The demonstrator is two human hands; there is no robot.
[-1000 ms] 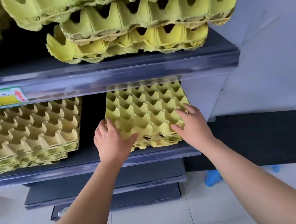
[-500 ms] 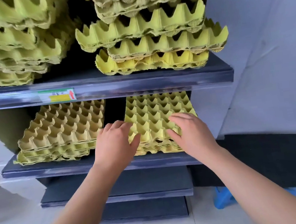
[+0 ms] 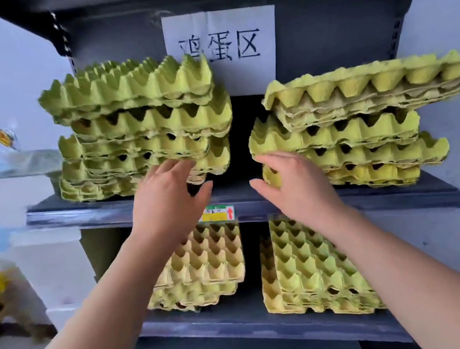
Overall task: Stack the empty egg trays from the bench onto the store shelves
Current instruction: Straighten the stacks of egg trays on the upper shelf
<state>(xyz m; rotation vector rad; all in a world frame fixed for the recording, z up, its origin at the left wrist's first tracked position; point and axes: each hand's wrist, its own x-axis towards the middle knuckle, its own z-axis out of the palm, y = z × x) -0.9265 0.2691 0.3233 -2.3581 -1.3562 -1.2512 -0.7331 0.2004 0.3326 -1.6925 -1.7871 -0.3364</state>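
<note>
The pile of yellow-green moulded-pulp egg trays (image 3: 302,267) sat on the right of the dark grey lower shelf (image 3: 243,326), and it was let go; a second before, both hands had been pressed on its front edge, and now they were up and off it; that load was home, cups nested into cups. Up came the left hand (image 3: 165,203) to the upper shelf (image 3: 401,194); its fingers were straight and spread, thumb wide, holding nothing, fingertips right at the low corner of the ragged left upper stack (image 3: 140,127). The right hand (image 3: 298,191) was across the gap; its fingers were bent at the near corner of the right upper stack (image 3: 363,127), thumb out below it; whether it pinched that corner or only touched it, I couldn't tell. My read: this batch was placed and the hands were off to straighten the upper stacks, which sat skewed, layers overhanging. The trays were rough matte fibre, peaked like rows of teeth, edges frayed; light, springy stuff, I'd judge, easy to nudge and easy to knock. Beside the lower pile lay a paler tan stack (image 3: 211,264); a small yellow-and-green price label (image 3: 219,212) was stuck on the shelf lip; a white paper sign (image 3: 220,46) with black handwritten characters hung on the back panel.
</note>
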